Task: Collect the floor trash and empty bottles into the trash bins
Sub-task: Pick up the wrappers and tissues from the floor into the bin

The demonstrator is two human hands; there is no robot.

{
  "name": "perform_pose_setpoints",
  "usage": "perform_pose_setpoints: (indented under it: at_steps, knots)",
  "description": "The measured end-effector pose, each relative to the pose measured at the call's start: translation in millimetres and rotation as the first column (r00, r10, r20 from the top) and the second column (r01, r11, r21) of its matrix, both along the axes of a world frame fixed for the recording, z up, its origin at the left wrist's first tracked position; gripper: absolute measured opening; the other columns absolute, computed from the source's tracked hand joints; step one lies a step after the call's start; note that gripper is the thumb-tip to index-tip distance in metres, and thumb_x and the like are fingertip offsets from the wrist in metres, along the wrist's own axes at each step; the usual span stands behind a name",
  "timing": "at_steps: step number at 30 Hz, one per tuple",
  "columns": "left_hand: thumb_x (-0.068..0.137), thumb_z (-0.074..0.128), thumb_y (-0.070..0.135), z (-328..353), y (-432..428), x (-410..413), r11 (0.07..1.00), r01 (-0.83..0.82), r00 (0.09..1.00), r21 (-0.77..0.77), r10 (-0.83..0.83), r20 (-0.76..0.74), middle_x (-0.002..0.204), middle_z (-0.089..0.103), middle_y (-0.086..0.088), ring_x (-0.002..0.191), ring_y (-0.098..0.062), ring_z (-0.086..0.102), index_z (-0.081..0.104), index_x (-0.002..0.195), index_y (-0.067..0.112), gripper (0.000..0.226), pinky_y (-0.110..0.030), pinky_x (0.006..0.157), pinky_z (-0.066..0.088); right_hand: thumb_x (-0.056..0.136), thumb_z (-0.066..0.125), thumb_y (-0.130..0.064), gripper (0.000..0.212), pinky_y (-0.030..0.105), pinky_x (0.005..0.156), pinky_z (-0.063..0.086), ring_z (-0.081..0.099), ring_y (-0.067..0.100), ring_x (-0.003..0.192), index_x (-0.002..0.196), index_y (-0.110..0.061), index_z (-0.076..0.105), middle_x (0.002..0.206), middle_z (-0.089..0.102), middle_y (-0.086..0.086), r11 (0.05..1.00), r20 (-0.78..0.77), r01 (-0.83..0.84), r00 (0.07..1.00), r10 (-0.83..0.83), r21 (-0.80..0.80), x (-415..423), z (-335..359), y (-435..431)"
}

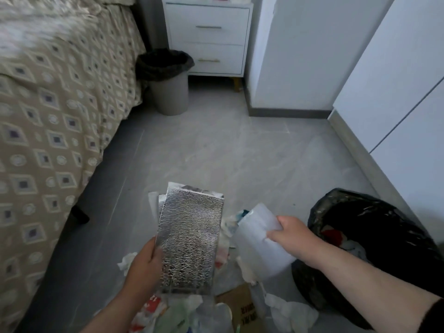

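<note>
Gripping a silver foil pouch (pixel 189 239) in the left hand (pixel 144 265), right hand (pixel 292 234) pinching a translucent plastic bag (pixel 257 243) beside the black-lined trash bin (pixel 374 227).

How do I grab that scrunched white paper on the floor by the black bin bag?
Probably pinch the raised, crinkled middle of the scrunched white paper from straight above. It lies in a loose lump on the floor, so its folds stick up, and the brown cardboard lies close beside it.
</note>
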State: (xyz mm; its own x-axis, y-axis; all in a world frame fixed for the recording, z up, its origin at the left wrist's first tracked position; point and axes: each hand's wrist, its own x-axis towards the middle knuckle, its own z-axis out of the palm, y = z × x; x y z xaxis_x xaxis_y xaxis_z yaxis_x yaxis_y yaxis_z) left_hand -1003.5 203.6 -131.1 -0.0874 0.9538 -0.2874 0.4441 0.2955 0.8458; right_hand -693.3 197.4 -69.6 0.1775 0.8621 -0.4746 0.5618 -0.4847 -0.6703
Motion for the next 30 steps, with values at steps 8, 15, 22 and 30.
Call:
perform_pose_setpoints:
  at_steps: [8,15,22,30]
  knots:
    - [0.098,0.046,0.019,75,6,32,0.994,-0.092,0.966,0.054,0.075,0.249,0.067,0.043,-0.005,0.067,-0.020,0.038,0.046,0.071,0.011,0.028,-0.034,0.064,0.029,0.081,0.071,-0.008,0.017,0.045,0.081,0.056,0.071,0.031,0.088,0.097,-0.008,0.068,0.094,0.075,0.011,0.931,-0.353,0.343,0.892,-0.281,0.124,33,88,-26]
    - [0.098,0.045,0.016,139,7,99,0.991,0.006,0.907,0.131,-0.060,0.416,0.072,0.059,-0.014,0.067,-0.023,0.053,0.058,0.080,0.009,0.023,-0.036,0.064,0.041,0.084,0.069,-0.008,0.013,0.048,0.080,0.057,0.072,0.029,0.086,0.097,-0.011,0.069,0.090,0.076,0.008,0.852,-0.423,0.470,0.837,-0.347,0.230,86,124,-57]
    - [0.099,0.042,0.013,173,-1,205,0.948,0.220,0.878,0.231,-0.295,0.377,0.086,0.068,-0.001,0.079,-0.014,0.060,0.063,0.092,0.016,0.022,-0.027,0.070,0.047,0.082,0.068,-0.009,0.009,0.039,0.072,0.056,0.069,0.027,0.081,0.090,-0.015,0.068,0.088,0.073,0.008,0.676,-0.341,0.622,0.782,-0.521,0.395,172,144,-81]
    - [0.094,0.048,0.013,151,-35,338,0.936,0.262,0.885,0.234,-0.330,0.328,0.066,0.049,-0.007,0.061,-0.017,0.043,0.053,0.080,0.006,0.017,-0.032,0.058,0.036,0.080,0.066,-0.007,0.005,0.032,0.070,0.050,0.064,0.021,0.072,0.079,-0.012,0.066,0.080,0.068,0.003,0.360,-0.489,0.801,0.583,-0.649,0.478,242,143,-116]
